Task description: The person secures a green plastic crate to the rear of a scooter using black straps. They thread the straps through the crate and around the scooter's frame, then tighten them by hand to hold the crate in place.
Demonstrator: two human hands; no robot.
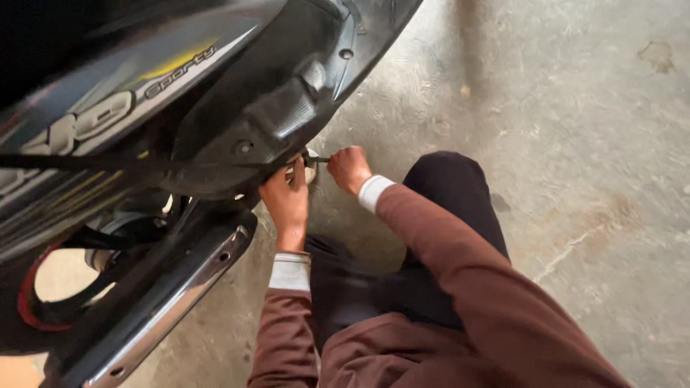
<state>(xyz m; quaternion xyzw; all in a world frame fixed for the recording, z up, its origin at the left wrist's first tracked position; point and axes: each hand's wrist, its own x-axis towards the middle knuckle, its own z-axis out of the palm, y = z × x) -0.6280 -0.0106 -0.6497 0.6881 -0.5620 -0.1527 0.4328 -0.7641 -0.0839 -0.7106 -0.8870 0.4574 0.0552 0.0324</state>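
Both hands under scooter's black rear panel. Right hand fisted on a thin dark tool; tip hidden. Left hand pressed against panel edge, fingers partly hidden, grip unclear. Chrome exhaust cut off.

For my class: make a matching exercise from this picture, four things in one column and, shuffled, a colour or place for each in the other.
Things:
1. Exhaust pipe
2. Sleeves
3. Floor
4. Right hand

Colours or places:
A. Grey concrete, stained
B. Gripping a thin tool under the scooter's rear fender
C. Shiny chrome, lower left
D. Reddish brown with pale cuffs

Pairs: 1-C, 2-D, 3-A, 4-B
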